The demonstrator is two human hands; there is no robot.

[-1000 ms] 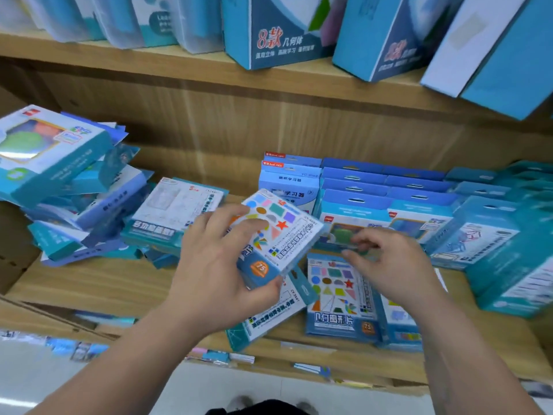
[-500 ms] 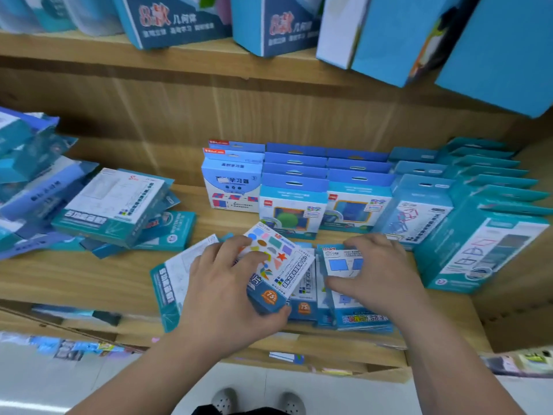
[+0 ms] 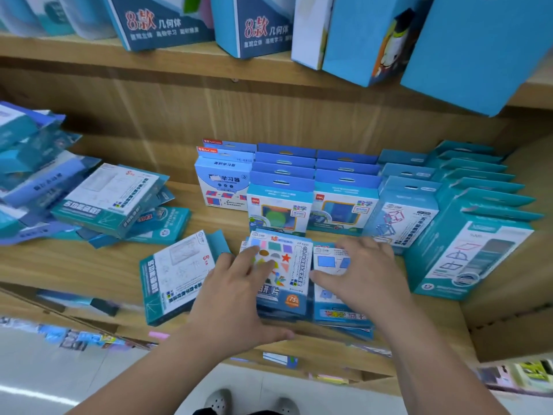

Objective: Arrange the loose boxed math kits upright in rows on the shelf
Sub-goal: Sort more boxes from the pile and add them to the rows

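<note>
A shape-piece kit box (image 3: pixel 287 274) with coloured shapes and a red star lies flat on a small stack at the shelf's front. My left hand (image 3: pixel 236 298) grips its left side, fingers spread on its face, thumb at the front edge. My right hand (image 3: pixel 359 277) rests with spread fingers on the neighbouring flat kit box (image 3: pixel 332 262). Behind them, upright boxed kits (image 3: pixel 281 202) stand in rows. A teal-edged kit (image 3: pixel 176 277) lies flat to the left.
A messy pile of loose kits (image 3: pixel 110 199) covers the shelf's left part, with more stacked at the far left (image 3: pixel 27 175). Tall teal kits (image 3: pixel 469 250) lean in a row at the right. Large blue boxes (image 3: pixel 257 25) fill the upper shelf. The wooden shelf board (image 3: pixel 74 265) shows between the piles.
My left hand has lowered the shape-piece kit from a tilted hold down flat onto the front stack. My right hand shifted onto the box beside it. The camera view moved right.
</note>
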